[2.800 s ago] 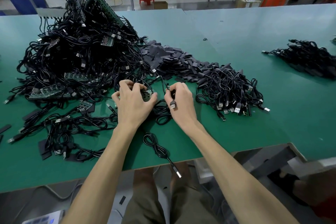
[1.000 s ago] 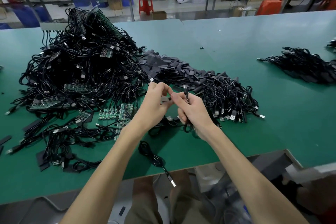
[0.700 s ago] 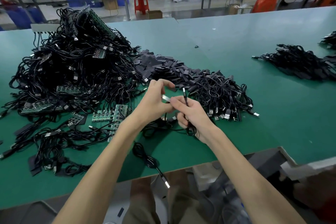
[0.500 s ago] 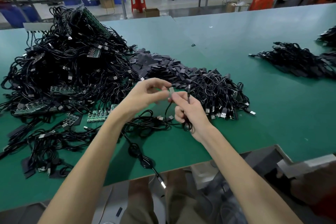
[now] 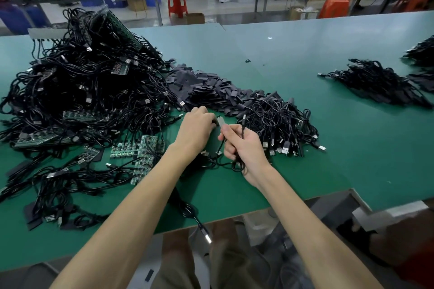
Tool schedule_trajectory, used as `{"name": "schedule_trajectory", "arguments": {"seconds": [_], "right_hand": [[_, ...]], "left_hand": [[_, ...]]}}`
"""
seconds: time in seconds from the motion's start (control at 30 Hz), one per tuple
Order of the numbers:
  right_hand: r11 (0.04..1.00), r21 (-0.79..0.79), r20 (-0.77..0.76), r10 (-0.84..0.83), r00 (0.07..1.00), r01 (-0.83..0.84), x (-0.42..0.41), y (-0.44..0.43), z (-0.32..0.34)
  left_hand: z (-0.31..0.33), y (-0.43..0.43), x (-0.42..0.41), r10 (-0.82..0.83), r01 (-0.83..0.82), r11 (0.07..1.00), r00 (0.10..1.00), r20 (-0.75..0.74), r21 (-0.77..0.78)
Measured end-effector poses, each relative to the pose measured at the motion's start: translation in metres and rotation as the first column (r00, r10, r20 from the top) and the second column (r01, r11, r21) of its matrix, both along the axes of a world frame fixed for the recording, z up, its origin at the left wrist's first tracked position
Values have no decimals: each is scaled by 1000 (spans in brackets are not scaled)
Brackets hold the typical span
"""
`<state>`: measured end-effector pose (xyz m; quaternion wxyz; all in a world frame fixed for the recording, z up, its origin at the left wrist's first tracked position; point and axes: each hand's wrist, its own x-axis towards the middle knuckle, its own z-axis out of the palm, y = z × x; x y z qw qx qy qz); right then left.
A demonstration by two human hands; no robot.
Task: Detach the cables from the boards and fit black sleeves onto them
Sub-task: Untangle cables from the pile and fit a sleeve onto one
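One cable (image 5: 242, 125) — pinched in right hand (image 5: 244, 148), left hand (image 5: 195, 128) beside black sleeves (image 5: 206, 89)

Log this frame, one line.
left hand: at plug end, grip hidden | right hand: grips looped cable | boards: on table

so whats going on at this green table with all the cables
A person is working at the green table. The right-hand grip holds a thin black cable with its silver plug raised; the left-hand grip meets that plug, though whether it holds a sleeve is unclear. A heap of black cables and green circuit boards sits left; flat black sleeves lie beyond.
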<state>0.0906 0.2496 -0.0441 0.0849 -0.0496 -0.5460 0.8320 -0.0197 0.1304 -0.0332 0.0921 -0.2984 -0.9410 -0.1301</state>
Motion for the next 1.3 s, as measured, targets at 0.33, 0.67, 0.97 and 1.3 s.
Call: {"name": "schedule_trajectory", "arguments": {"seconds": [0.33,0.67,0.97,1.3], "right_hand": [[999,9,33,-48,998,48,-2,0,-3],[994,86,32,-77,997,74,0,-3,-1],[993,96,30,-75,997,72,1,-4,2],[991,124,35,-63,997,58,2,-4,0]], "left_hand": [[7,-21,16,90,-87,994,995,-35,59],[16,-33,51,-209,10,831,932,295,556],[5,-40,65,-179,157,898,984,14,410],[-4,-46,62,-108,95,819,994,-12,566]]}}
